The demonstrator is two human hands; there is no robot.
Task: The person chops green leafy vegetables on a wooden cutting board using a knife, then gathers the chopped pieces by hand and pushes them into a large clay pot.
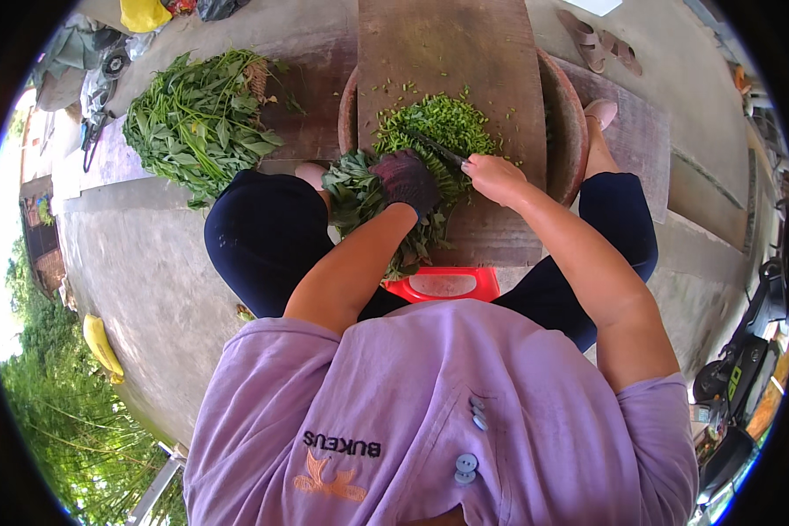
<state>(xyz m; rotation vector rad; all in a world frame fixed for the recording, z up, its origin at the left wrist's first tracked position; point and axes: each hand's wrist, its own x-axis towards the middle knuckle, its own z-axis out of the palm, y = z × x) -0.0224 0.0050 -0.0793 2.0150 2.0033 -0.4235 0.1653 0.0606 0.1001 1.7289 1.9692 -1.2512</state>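
Observation:
My left hand [406,181], in a dark knitted glove, presses a bunch of leafy green stems [355,191] onto a wooden board [447,46]. Leaves from the bunch hang over the board's near edge. Bare, my right hand [496,179] grips the handle of a knife [437,146], whose dark blade lies close to the gloved fingers, at the cut end of the bunch. Beyond the blade spreads a heap of finely chopped green stems [440,121], with loose bits scattered around it. The blade's lower edge is hidden among the greens.
Under the board stands a round reddish tub [569,131]. A large pile of uncut leafy greens [194,121] lies to the left on a low plank [309,131]. Below the board's near edge shows a red plastic stool [486,284]. Sandals [585,43] rest on the floor at upper right.

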